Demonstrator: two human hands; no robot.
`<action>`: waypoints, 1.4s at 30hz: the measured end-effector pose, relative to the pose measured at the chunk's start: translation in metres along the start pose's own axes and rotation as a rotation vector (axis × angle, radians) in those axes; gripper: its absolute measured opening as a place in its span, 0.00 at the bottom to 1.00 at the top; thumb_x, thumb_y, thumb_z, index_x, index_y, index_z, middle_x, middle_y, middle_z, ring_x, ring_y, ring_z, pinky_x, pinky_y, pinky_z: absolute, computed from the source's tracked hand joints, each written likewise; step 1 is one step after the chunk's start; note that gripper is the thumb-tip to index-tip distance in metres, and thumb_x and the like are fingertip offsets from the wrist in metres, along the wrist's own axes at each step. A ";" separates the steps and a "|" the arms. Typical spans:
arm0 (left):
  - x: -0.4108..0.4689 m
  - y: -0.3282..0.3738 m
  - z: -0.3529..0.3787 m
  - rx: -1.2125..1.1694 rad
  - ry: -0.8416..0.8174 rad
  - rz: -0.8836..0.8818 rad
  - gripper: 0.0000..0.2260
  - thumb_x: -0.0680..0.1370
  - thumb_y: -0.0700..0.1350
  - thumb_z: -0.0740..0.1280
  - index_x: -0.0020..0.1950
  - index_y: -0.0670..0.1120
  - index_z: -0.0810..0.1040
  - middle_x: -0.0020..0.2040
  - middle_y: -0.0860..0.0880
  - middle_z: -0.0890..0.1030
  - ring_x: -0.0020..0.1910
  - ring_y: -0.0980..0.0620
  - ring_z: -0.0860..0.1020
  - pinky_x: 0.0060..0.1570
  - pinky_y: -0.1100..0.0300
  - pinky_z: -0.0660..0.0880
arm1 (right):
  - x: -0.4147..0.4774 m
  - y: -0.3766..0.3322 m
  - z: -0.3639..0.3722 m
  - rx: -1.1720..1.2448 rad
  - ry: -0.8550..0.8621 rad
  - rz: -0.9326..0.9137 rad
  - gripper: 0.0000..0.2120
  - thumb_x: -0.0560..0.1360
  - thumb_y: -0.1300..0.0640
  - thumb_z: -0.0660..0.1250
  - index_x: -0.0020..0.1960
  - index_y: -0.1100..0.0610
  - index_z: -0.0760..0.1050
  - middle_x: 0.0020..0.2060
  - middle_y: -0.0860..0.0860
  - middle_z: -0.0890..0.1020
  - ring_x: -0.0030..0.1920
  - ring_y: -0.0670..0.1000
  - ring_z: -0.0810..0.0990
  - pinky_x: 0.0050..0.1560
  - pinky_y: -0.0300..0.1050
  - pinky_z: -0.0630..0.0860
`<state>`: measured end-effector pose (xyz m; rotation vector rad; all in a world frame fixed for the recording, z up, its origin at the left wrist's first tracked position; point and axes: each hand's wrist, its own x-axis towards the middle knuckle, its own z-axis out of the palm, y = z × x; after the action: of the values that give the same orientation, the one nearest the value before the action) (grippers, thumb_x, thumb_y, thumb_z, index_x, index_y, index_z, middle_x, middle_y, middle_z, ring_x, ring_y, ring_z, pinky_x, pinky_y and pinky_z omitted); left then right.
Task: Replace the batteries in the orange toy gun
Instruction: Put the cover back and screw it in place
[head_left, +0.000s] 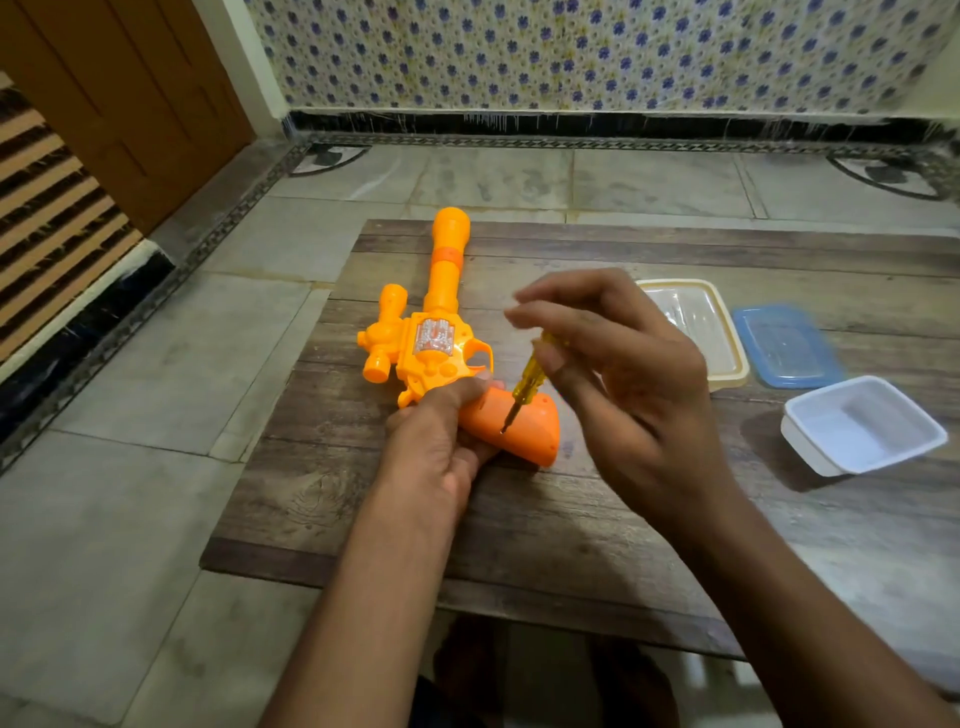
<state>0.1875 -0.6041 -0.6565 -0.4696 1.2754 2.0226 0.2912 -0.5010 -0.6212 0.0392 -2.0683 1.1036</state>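
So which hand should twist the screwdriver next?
The right hand: it pinches the yellow screwdriver, whose tip sits on the handle of the orange toy gun. The left hand is busy gripping that handle, holding the gun steady.

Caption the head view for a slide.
Left grip holds the gun; right grip holds a screwdriver to its handle.

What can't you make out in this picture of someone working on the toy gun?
All in the head view:
1. Batteries: none show; the shell of the orange toy gun hides its inside.
2. Screw: too small to see under the tip of the screwdriver.
3. Screwdriver's handle end: covered by the right hand.
4. Part of the gun's handle: covered by the left hand.
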 end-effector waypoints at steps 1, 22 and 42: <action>0.000 0.000 0.000 0.003 -0.002 0.005 0.21 0.75 0.30 0.71 0.67 0.37 0.76 0.51 0.37 0.84 0.53 0.40 0.84 0.41 0.42 0.83 | 0.001 0.001 -0.002 0.034 -0.011 0.014 0.11 0.78 0.72 0.67 0.59 0.67 0.82 0.53 0.60 0.81 0.55 0.56 0.83 0.55 0.53 0.81; 0.009 -0.002 -0.004 0.072 -0.018 0.006 0.15 0.76 0.34 0.71 0.63 0.37 0.79 0.54 0.37 0.84 0.46 0.43 0.84 0.30 0.48 0.82 | 0.003 0.000 -0.001 -0.150 -0.055 -0.109 0.10 0.74 0.68 0.76 0.55 0.62 0.85 0.41 0.58 0.82 0.41 0.54 0.83 0.41 0.50 0.78; 0.007 -0.002 -0.004 0.031 -0.002 0.010 0.14 0.75 0.33 0.71 0.60 0.41 0.79 0.52 0.38 0.84 0.43 0.44 0.84 0.25 0.50 0.80 | 0.003 0.001 -0.002 -0.175 -0.045 -0.155 0.10 0.77 0.67 0.74 0.57 0.63 0.85 0.43 0.57 0.81 0.43 0.51 0.80 0.44 0.44 0.76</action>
<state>0.1839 -0.6048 -0.6641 -0.4475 1.3077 2.0084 0.2904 -0.4979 -0.6196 0.1373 -2.1551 0.8330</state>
